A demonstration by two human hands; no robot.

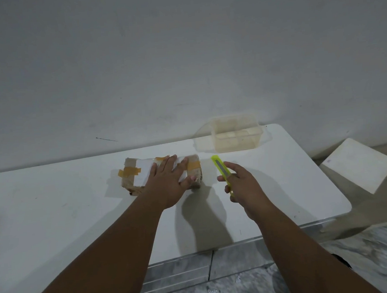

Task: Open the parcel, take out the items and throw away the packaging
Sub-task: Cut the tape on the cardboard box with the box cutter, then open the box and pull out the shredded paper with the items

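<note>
Much of the parcel (pixel 144 175) is hidden under the left hand (pixel 167 182), and what the white label says can't be made out. The parcel lies on the white table (pixel 55 213), brown paper with yellow tape strips. Beyond it to the right stands a clear plastic container (pixel 236 133). Left hand lies flat, fingers spread, pressing the parcel's top. Just right of the parcel, the right hand (pixel 243 186) grips a yellow utility knife (pixel 221 170), blade out, pointing away.
</note>
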